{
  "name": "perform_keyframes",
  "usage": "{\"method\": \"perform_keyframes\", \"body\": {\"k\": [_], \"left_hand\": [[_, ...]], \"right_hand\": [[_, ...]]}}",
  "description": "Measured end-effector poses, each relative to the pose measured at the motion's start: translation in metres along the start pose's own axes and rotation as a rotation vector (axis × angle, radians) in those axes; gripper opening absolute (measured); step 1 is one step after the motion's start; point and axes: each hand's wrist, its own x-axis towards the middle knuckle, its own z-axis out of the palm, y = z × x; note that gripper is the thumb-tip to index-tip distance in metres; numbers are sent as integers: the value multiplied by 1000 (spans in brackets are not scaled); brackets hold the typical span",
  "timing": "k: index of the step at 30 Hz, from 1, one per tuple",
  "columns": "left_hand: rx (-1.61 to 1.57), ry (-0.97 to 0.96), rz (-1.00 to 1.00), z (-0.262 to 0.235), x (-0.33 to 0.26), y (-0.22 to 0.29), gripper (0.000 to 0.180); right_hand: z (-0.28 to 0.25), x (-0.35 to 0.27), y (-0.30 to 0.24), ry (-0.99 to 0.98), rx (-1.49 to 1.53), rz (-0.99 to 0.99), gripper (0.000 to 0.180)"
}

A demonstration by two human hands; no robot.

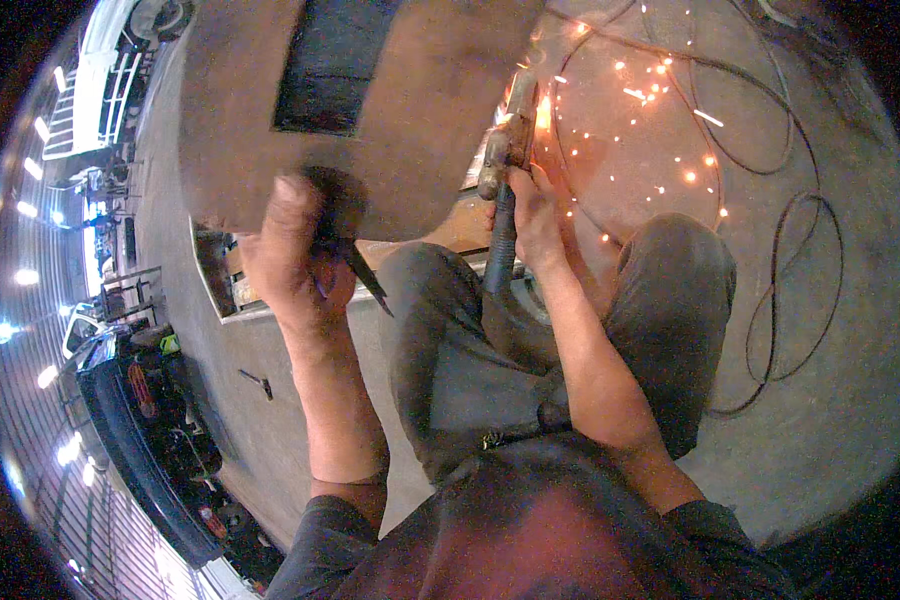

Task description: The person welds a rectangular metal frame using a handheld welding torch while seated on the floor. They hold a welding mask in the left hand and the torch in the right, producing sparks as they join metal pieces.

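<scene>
My left hand (295,240) is closed round the dark handle of a brown hand-held welding shield (420,110), with a dark rectangular window (335,65). The shield hides much of the work behind it. My right hand (537,215) grips a welding electrode holder (503,205) with a ribbed black handle and a worn metal head. Bright orange light and sparks (544,112) burst beside its head, at the shield's right edge. The tip itself is hidden. Below the shield shows part of a metal frame (255,315) with a brown strip (460,225), in front of my knees.
Sparks scatter over the concrete floor (830,430) at the right, where dark cables (775,290) lie in loops. A small hammer-like tool (257,383) lies on the floor at left. Beyond it stand a dark vehicle (145,450) and a white barred frame (95,105).
</scene>
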Motion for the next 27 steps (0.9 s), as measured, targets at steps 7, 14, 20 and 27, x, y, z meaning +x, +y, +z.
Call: {"method": "perform_keyframes", "body": {"k": [7,14,20,27], "left_hand": [[-56,29,15,-8,4,3,34],[-39,35,25,5,3,8,35],[5,-23,74,8,4,4,36],[151,-55,114,5,1,6,34]], "right_hand": [[6,2,-9,-11,39,2,28],[11,-1,-13,1,44,6,29],[9,1,-15,7,32,2,33],[11,2,-16,17,47,10,34]]}}
